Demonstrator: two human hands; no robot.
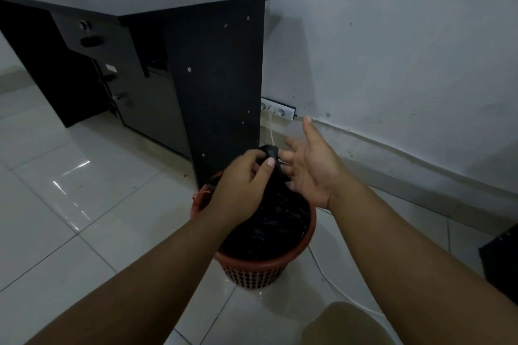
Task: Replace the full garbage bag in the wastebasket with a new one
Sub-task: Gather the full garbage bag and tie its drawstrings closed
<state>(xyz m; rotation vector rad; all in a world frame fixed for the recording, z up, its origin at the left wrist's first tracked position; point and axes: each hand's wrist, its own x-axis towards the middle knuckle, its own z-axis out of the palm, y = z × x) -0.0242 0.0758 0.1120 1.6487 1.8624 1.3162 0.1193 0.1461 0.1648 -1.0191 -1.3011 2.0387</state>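
Hidden: the black bag [272,221] is dark and its folds are hard to read, its contents unseen. The left hand [241,185] covers the basket [252,266] rim at 10 o'clock.
Left hand: thumb and fingers pinch the bag's gathered neck.
Right hand [311,171]: at 3 o'clock of the neck, fingers spread, holding nothing.
Bag: inside the basket, desk [218,78] at 12 o'clock.
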